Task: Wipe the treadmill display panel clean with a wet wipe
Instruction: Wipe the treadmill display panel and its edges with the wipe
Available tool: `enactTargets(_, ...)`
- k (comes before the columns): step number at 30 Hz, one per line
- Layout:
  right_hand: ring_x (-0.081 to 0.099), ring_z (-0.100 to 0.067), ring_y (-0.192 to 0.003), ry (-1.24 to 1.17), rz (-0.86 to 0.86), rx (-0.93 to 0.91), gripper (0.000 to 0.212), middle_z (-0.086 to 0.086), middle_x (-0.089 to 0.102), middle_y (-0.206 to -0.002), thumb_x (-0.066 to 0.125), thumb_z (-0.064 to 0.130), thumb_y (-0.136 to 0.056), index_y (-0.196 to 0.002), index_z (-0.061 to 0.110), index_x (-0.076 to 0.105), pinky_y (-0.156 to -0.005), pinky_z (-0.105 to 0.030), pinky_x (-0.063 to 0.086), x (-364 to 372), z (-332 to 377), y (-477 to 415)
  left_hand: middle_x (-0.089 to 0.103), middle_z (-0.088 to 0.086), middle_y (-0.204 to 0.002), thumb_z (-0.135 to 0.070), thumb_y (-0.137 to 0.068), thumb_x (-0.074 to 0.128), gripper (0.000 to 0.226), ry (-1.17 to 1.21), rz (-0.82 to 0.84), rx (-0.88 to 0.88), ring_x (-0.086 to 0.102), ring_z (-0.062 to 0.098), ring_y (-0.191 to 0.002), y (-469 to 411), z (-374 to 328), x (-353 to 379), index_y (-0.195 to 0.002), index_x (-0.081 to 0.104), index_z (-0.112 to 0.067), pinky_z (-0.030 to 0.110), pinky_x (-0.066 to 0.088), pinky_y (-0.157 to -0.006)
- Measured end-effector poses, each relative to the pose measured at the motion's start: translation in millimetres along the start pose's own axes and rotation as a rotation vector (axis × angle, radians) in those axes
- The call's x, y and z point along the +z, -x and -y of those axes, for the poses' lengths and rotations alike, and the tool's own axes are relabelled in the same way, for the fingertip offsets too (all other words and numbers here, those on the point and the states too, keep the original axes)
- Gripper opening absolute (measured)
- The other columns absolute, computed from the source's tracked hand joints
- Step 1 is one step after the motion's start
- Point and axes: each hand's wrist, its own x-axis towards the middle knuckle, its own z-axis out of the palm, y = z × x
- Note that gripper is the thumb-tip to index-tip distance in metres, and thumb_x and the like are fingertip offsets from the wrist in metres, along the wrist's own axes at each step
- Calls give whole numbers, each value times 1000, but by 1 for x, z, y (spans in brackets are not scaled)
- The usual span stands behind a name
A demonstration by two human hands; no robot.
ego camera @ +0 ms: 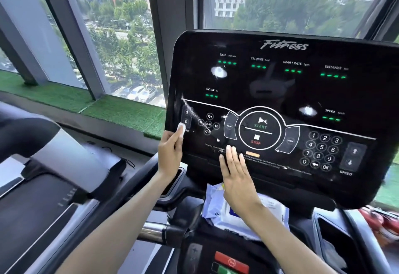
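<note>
The left hand pinches a small bunched white wet wipe at its fingertips. The wipe is in contact with the lower left edge of the display panel, just beside the 2 incline arrow keys. The back of the hand faces the camera and the forearm rises from the bottom left.

The right hand is released: 4 fingers lie straight and close together, flat against the bottom edge of the panel at its centre, directly below the round START/STOP control. It holds nothing.

Panel condition: the black surface carries white residue in 3 places.
- 1 blotch near the top left corner, under the TIME readout.
- 1 blotch toward the right edge, just left of the SPEED readout.
- 1 diagonal streak along the left edge, just above the wipe.

Green segments are lit under each readout. A numeric keypad, 0 to 9, occupies the lower right corner.

A pale blue pack of wipes lies on the console below the panel, partly covered by the right wrist. A red button sits lower on the console. A second treadmill stands to the left. Behind the panel, windows show trees and buildings, with a green turf strip on the sill.
</note>
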Motion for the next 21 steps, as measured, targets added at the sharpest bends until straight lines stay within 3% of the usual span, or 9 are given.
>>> enactTargets(4,10,-41,-142,-12,8,7,74,-32,13,-150,58,8,-73,-140,-8,30,-115,-52,13,1,1,0,44,7,-82,4,-89,55,42,-2,-170,-185,40,3,-66,-19,-23,20,-128,58,-13,6,38,-76)
enactTargets(6,13,-41,-141,-27,10,10,75,-33,16,-149,62,6,-70,-138,-8,33,-112,-53,13,2,1,-1,45,5,-86,6,-88,55,46,-25,-82,-67,39,2,-70,-7,-34,31,-131,55,-11,12,42,-77)
enactTargets(9,13,-41,-141,-10,18,-5,77,-32,16,-149,66,9,-71,-139,-6,33,-112,-53,12,2,-1,-2,48,5,-87,5,-87,56,48,-109,126,250,44,8,-72,5,-24,27,-132,53,-12,14,43,-73)
enactTargets(10,15,-40,-141,-13,18,-5,77,-32,17,-149,68,11,-71,-139,-5,34,-111,-53,14,2,-2,-2,47,5,-85,6,-87,56,48,-111,118,232,45,11,-70,-1,-18,21,-132,53,-12,13,42,-73)
enactTargets(13,15,-39,-141,-15,28,-2,80,-31,17,-149,70,14,-71,-140,-4,34,-111,-53,15,2,-2,-1,45,7,-84,5,-89,54,47,-49,-119,-154,46,13,-66,-21,-11,11,-131,54,-15,0,33,-74)
enactTargets(14,14,-39,-141,-14,29,-4,80,-31,16,-150,70,13,-72,-140,-4,32,-112,-53,15,2,-2,-1,45,7,-84,5,-89,54,47,-42,-162,-207,44,9,-65,-21,-16,15,-131,54,-15,-2,31,-75)
enactTargets(16,12,-39,-142,-20,11,-4,81,-32,15,-150,68,10,-70,-140,-4,31,-111,-53,15,3,-2,-1,45,5,-85,5,-88,54,45,-77,-89,-55,39,3,-67,-8,-31,30,-130,55,-11,3,35,-76)
enactTargets(19,13,-39,-141,-35,-12,2,80,-31,17,-149,65,4,-66,-139,-5,34,-111,-52,15,3,-3,-1,50,6,-87,4,-88,56,41,-99,163,300,49,12,-74,9,-35,37,-127,57,-9,23,47,-71)
enactTargets(21,14,-39,-141,-24,-1,-7,79,-31,17,-150,65,7,-69,-140,-4,32,-112,-53,14,3,-3,0,49,5,-86,4,-88,57,42,-95,128,264,47,11,-71,-5,-23,28,-127,58,-12,21,46,-70)
